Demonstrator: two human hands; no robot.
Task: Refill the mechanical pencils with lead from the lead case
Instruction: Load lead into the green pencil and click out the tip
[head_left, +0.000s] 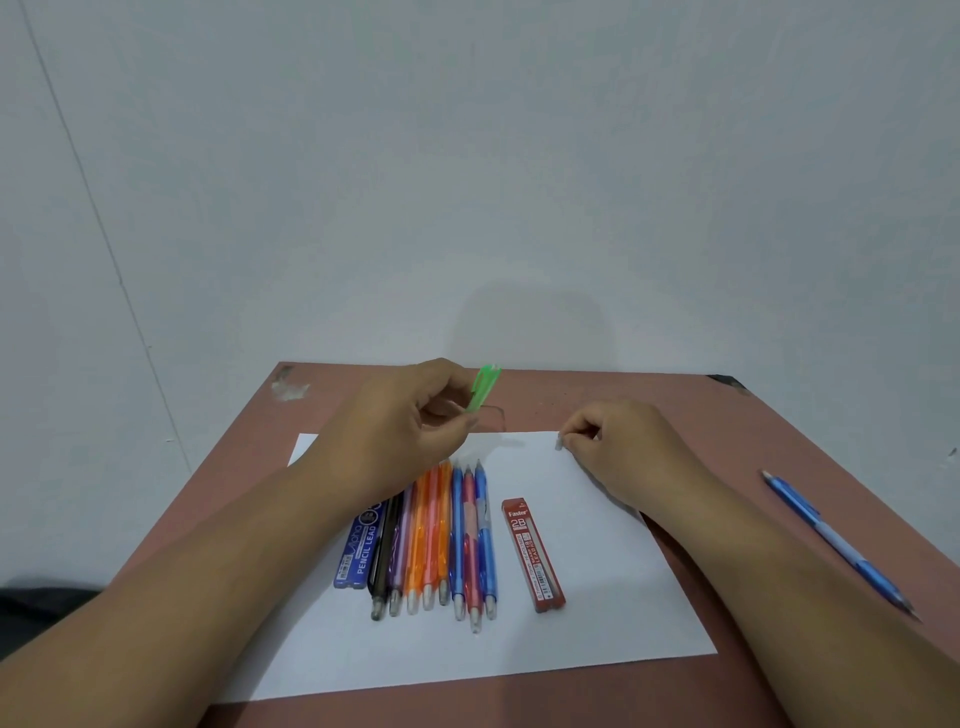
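My left hand (415, 421) grips a green mechanical pencil (484, 387), its clip end sticking up past my fingers over the far edge of the white paper (597, 623). My right hand (618, 447) pinches a tiny white piece (559, 444), maybe the pencil's eraser, against the paper. A red lead case (533, 553) marked 2B lies on the paper between my arms. A row of several mechanical pencils (441, 540) lies left of it, tips toward me, with a blue lead case (358, 551) at the row's left end.
A blue mechanical pencil (836, 540) lies alone on the brown table (753, 426) to the right of the paper. A white wall stands just behind the table's far edge. A dark object (41, 608) shows at the lower left beside the table.
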